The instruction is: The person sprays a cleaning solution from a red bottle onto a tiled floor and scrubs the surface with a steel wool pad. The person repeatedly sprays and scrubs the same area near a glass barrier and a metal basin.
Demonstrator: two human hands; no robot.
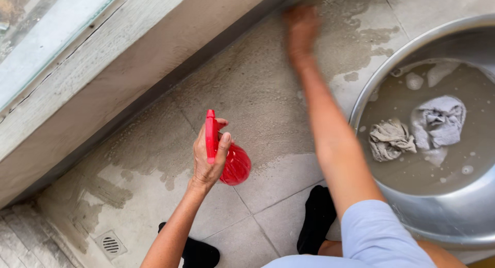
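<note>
The left hand [209, 154] is wrapped tight around a red plastic spray bottle [229, 157], thumb on its trigger, above wet grey floor tiles [273, 180]. The right hand [301, 28], blurred, reaches the floor near the wall; whether it grips anything I cannot tell

At the centre of the frame the left hand [209, 157] grips a red spray bottle [229, 154], thumb over its trigger head. The right hand [301, 28], blurred, reaches to the wet tiled floor [258, 92] at the top centre, near the wall base. At the right edge sits a metal basin [454, 216] of murky water holding two grey cloths [438, 121]. A floor drain [110, 244] lies lower left.
</note>
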